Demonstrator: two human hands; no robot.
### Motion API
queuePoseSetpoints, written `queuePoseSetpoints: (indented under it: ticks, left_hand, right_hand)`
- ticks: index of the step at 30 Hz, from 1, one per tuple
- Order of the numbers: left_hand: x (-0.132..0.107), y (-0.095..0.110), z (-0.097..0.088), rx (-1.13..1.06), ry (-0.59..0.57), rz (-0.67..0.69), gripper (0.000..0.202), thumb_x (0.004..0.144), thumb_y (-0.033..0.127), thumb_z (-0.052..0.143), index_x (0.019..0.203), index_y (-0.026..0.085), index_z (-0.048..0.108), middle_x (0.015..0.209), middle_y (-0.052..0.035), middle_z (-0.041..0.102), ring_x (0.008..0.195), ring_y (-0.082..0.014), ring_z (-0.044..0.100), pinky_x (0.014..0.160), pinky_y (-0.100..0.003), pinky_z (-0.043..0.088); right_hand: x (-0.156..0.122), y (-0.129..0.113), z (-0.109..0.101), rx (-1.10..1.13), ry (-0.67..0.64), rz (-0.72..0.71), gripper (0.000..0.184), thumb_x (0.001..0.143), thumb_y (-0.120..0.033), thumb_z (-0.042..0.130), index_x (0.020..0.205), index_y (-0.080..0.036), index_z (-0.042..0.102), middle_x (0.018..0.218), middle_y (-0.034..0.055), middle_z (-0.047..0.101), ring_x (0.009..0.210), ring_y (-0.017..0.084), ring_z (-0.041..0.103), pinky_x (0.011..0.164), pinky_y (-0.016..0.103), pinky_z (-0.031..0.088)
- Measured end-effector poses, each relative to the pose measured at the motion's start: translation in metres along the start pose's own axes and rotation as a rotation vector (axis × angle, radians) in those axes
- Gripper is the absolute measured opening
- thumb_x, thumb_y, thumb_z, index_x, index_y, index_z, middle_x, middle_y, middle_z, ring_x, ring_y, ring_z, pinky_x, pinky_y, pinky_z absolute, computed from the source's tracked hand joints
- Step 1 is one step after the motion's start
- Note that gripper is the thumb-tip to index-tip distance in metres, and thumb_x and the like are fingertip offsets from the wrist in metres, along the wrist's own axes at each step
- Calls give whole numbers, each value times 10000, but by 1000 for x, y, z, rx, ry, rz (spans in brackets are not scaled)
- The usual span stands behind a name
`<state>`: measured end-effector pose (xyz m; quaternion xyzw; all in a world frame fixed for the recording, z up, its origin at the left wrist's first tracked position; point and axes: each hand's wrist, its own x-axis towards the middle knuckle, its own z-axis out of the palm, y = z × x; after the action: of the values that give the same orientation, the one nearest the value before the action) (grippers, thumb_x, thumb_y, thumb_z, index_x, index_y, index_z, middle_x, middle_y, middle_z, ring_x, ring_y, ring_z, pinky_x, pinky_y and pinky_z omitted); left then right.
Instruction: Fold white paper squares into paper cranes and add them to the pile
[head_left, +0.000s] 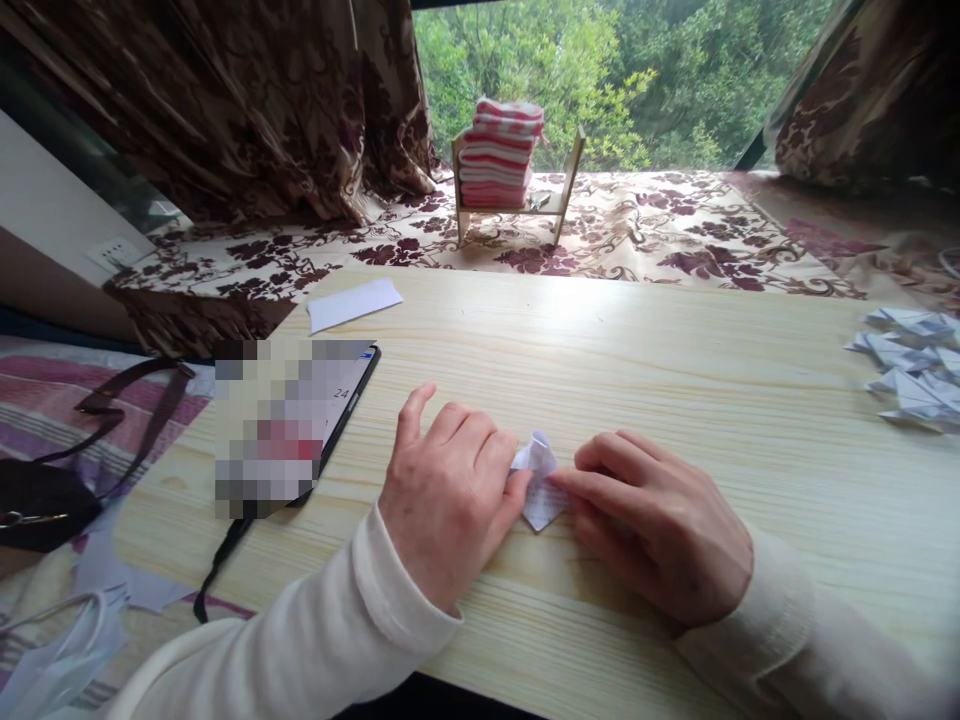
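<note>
Between the left hand and the right hand, on a pale wooden table, lies a small folded piece of white paper, its lower end a point towards the person and its top edge curling up. The left thumb and fingers are at its left edge, the thumb lying along the side. From the other side, the right index fingertip touches the paper's right part, the rest of that hand curled beside it. Whether either hand pinches the paper or only presses it cannot be told, since the undersides are hidden.

Left of the left hand, well apart from the paper, is a phone, partly blurred, with a dark strap running from its lower end. Beyond it, near the far edge, lies a flat white strip. At the far right sits a cluster of folded paper pieces. Behind the table, a small wooden rack holds stacked red-and-white cloths on a flower-patterned cover.
</note>
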<state>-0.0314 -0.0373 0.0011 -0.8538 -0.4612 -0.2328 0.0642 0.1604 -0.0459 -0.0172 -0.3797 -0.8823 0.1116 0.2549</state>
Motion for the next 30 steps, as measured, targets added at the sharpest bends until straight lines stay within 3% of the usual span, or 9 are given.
queuePoseSetpoints:
  ticks: [7,21,30]
  left_hand:
    - [5,-2,4,43,0,37,138,795,185,510,710,169,618,674,-10,616,738,-174,551,994,-475,302]
    - [18,-4,11,-11,-96,-40,200,826,249,480,664,174,571,696,-33,616,737,-186,524,878,-428,366]
    - [7,-10,-1,-94,-136,-47,144,806,197,494,690,173,577,701,-38,599,738,-196,512,770,-385,397]
  right_hand:
    - [0,0,-1,-11,5,-5,216,846,-144,434,965,-180,611,808,67,534,707,167,453,597,302,405]
    - [1,0,-1,-22,6,-14,221,846,-138,438,973,-173,615,802,69,540,709,166,455,594,297,412]
    - [0,0,0,-7,30,-11,234,839,-137,436,966,-171,630,805,70,549,708,167,476,592,297,418]
